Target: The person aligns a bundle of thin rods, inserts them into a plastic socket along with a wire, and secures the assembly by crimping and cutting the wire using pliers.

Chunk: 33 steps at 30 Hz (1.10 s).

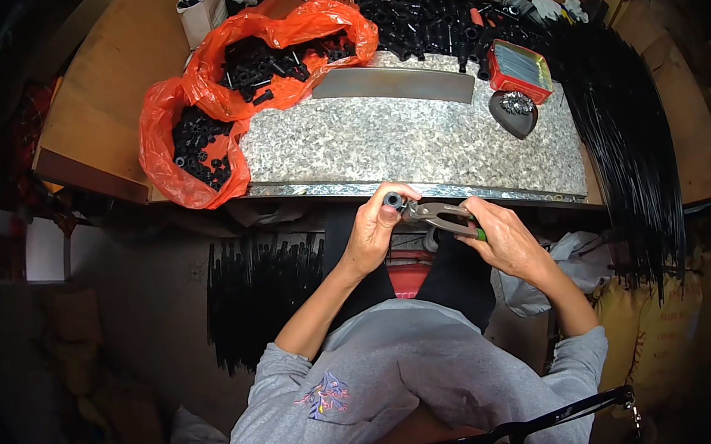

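Note:
In front of the table's near edge, my left hand (366, 240) is closed around a short black tubular part (392, 202) whose round, hollow end faces up. My right hand (503, 239) grips a pair of pliers (443, 209) with green showing on the handle. The jaws of the pliers reach to the side of the tubular part, next to my left fingers. Whether the jaws are closed on something small there is hard to make out.
On the speckled stone slab (347, 140) lie a metal strip (393, 86), a red box (520, 71) of thin pins and a dark dish (514, 113) of small metal bits. Orange bags (156, 121) hold black parts. Long black rods (623, 133) hang at right; more rods (263, 292) are lower left.

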Motion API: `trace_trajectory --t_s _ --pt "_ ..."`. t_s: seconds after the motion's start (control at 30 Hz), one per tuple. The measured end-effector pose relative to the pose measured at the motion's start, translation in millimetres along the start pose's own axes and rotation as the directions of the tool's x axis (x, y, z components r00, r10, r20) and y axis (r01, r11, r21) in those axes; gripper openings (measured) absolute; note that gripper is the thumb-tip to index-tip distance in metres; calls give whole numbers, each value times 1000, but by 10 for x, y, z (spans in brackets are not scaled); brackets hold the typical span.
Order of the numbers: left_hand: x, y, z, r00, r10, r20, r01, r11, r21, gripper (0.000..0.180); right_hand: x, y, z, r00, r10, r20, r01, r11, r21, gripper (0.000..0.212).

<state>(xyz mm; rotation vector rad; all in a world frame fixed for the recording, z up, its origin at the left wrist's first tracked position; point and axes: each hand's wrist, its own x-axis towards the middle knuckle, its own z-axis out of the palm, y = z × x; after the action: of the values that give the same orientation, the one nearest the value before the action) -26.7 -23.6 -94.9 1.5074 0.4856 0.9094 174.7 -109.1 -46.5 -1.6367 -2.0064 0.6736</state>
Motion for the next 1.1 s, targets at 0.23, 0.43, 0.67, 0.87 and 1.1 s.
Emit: trace_trajectory --t_s 0.23,0.43,0.67,0.87,1.1 --pt "1 -67 90 999 31 -15 -30 997 72 51 -110 76 38 996 44 -82 -59 980 -190 20" --pt "-112 -179 212 984 45 -174 -26 994 109 46 -206 326 470 987 109 -120 -121 988 -95 18" --pt "24 -148 112 990 81 -112 -81 997 3 45 216 729 -338 906 269 -327 -286 958 -3 25" --pt "98 -28 184 991 104 -87 -101 994 37 42 749 1508 -767 709 186 -681 -416 889 -190 17" --pt "87 -64 171 994 58 -88 -54 998 46 42 891 1633 -889 817 154 -555 -412 831 -375 22"
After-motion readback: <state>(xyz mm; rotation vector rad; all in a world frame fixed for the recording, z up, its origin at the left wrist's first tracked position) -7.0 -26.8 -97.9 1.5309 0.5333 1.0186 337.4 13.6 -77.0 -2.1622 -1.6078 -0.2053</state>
